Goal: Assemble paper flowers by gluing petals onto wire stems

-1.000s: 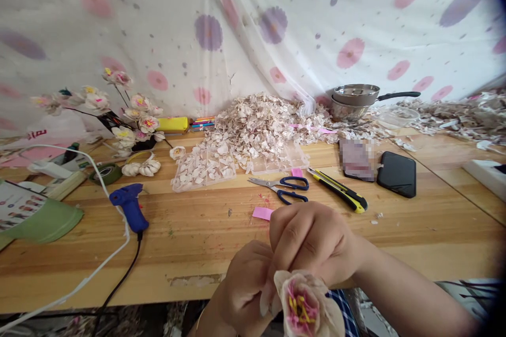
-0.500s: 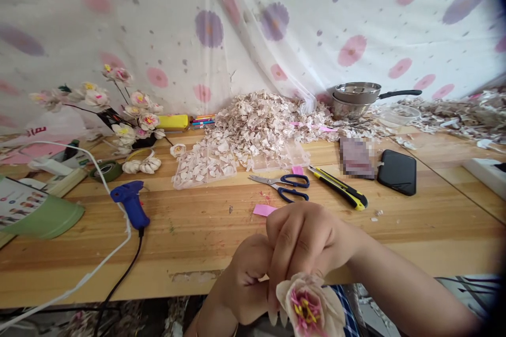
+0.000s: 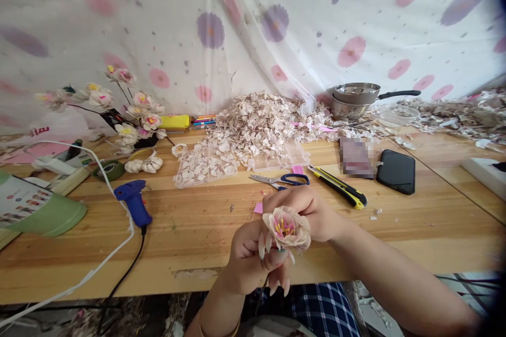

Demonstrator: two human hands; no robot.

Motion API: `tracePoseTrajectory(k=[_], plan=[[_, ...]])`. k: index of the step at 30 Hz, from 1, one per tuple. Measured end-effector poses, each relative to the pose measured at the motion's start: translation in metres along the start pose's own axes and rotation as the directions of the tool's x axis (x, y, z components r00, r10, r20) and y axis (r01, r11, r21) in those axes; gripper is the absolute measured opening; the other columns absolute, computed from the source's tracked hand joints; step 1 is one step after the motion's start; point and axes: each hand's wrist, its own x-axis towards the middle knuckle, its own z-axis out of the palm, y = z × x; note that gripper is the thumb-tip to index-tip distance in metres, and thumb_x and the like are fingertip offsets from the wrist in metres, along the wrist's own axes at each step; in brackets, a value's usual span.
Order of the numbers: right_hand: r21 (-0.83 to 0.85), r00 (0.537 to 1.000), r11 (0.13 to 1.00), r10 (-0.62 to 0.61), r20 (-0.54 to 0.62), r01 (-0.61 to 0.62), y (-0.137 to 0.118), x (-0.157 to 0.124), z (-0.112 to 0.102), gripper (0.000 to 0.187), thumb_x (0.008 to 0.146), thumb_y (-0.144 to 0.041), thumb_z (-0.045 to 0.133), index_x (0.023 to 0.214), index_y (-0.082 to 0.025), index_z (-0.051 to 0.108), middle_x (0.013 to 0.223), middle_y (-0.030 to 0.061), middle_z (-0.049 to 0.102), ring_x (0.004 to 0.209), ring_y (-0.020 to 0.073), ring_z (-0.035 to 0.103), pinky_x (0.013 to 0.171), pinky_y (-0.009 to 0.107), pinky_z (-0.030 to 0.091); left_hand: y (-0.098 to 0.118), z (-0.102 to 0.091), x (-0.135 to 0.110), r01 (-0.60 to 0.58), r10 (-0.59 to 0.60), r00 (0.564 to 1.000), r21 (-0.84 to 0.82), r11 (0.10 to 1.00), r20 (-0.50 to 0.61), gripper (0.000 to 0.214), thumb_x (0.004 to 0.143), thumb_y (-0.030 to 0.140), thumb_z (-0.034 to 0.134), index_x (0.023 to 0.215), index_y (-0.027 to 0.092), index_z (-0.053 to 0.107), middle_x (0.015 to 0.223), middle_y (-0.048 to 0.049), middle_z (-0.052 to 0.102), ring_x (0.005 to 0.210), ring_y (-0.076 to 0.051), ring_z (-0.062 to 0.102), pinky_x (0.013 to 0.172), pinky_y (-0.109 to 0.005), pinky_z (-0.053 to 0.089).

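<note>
Both hands meet over the front edge of the wooden table. A handmade flower, pale petals round a pink centre with yellow stamens, faces the camera between them. My left hand is closed below it, long nails curled round what looks like its thin stem. My right hand pinches the flower's back and right side. Blue-handled scissors lie just beyond my right hand.
A heap of pale petals and a clear compartment box fill the back middle. A blue glue gun with cords lies at the left. A yellow utility knife, a black phone, metal pans and finished flowers stand around.
Both hands have risen and moved forward over the table edge. The flower, earlier low near my lap, is now held higher and turned to face the camera.
</note>
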Motion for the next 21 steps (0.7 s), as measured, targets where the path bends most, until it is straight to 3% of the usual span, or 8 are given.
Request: tracePoseTrajectory(k=[5, 8, 12, 16, 21], plan=[[-0.016, 0.998, 0.998, 0.061, -0.013, -0.061, 0.002, 0.002, -0.005, 0.036, 0.074, -0.043, 0.073, 0.059, -0.012, 0.065, 0.064, 0.0035, 0.063, 0.056, 0.0085, 0.056, 0.058, 0.02, 0.048, 0.0, 0.0, 0.003, -0.001, 0.003, 1.0, -0.134, 0.991, 0.011, 0.017, 0.087, 0.027, 0.061, 0.087, 0.01, 0.058, 0.053, -0.0034, 0.066, 0.029, -0.005, 0.047, 0.027, -0.009, 0.034], [-0.038, 0.999, 0.998, 0.041, 0.008, -0.04, 0.007, 0.004, -0.005, 0.047, 0.068, -0.053, 0.074, 0.05, -0.013, 0.058, 0.056, 0.0015, 0.06, 0.051, 0.0075, 0.053, 0.051, 0.018, 0.045, 0.0, 0.0, 0.004, 0.048, -0.04, 0.998, -0.182, 0.982, 0.047, 0.013, 0.086, 0.024, 0.062, 0.085, 0.012, 0.056, 0.054, -0.0029, 0.066, 0.028, -0.004, 0.045, 0.027, -0.008, 0.033], [-0.046, 1.0, 0.999, 0.019, 0.017, -0.018, 0.014, 0.003, -0.005, 0.054, 0.071, -0.056, 0.07, 0.042, -0.015, 0.049, 0.048, 0.0007, 0.057, 0.045, 0.0063, 0.048, 0.047, 0.017, 0.041, -0.002, 0.002, 0.004, 0.084, -0.064, 0.993, -0.206, 0.975, 0.103, 0.017, 0.085, 0.028, 0.064, 0.086, 0.013, 0.056, 0.051, 0.0007, 0.063, 0.027, -0.005, 0.046, 0.027, -0.009, 0.035], [0.063, 1.0, 0.998, 0.014, -0.01, -0.013, 0.017, 0.0, -0.004, 0.042, 0.067, -0.044, 0.078, 0.047, -0.013, 0.058, 0.053, 0.0008, 0.061, 0.048, 0.0065, 0.052, 0.051, 0.017, 0.043, -0.005, 0.003, 0.006, 0.055, -0.027, 0.993, -0.239, 0.969, 0.119, 0.015, 0.087, 0.025, 0.061, 0.091, 0.012, 0.057, 0.053, -0.0016, 0.066, 0.027, -0.006, 0.047, 0.027, -0.009, 0.035], [0.095, 0.988, 0.994, 0.074, -0.135, -0.062, 0.019, -0.002, -0.006, 0.022, 0.074, -0.035, 0.075, 0.071, -0.014, 0.072, 0.067, 0.0021, 0.066, 0.058, 0.0086, 0.058, 0.057, 0.02, 0.048, -0.004, 0.002, 0.012, -0.108, 0.102, 0.993, -0.127, 0.986, -0.056, 0.009, 0.092, 0.02, 0.052, 0.091, 0.013, 0.058, 0.054, -0.0012, 0.069, 0.024, -0.003, 0.042, 0.027, -0.007, 0.032]])
